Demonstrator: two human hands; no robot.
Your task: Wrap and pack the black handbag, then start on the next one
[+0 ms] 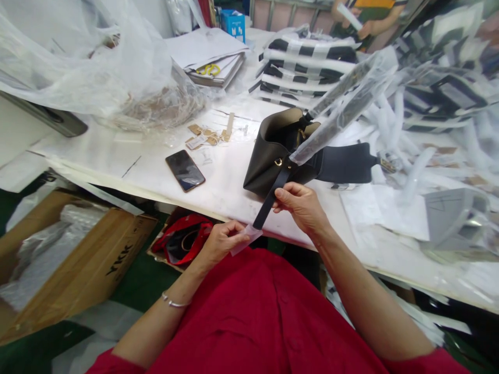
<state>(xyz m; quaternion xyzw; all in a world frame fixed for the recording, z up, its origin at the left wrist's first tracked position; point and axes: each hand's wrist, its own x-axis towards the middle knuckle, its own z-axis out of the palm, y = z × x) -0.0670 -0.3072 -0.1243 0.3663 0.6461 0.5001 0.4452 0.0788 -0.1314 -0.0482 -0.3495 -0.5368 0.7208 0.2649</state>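
A dark handbag [262,166] stands on the white table, its flap [346,162] folded open to the right. Clear plastic wrapping [335,124] covers a long strap rising from it toward the upper right. Another black strap [270,201] runs from the bag's side toward my body. My right hand [302,205] pinches this strap partway along, between thumb and fingers. Beyond the strap's near end, my left hand [228,239] is closed on a translucent plastic sleeve [249,236], which covers the strap's tip.
A phone [185,170] and several paper tags [206,136] lie left of the bag. Wrapped bags [304,65] are stacked behind it. Yellow scissors [208,69] rest on papers. Loose wrapping spreads at right. A cardboard box [125,249] stands below the table edge; another person's hands [366,28] show far back.
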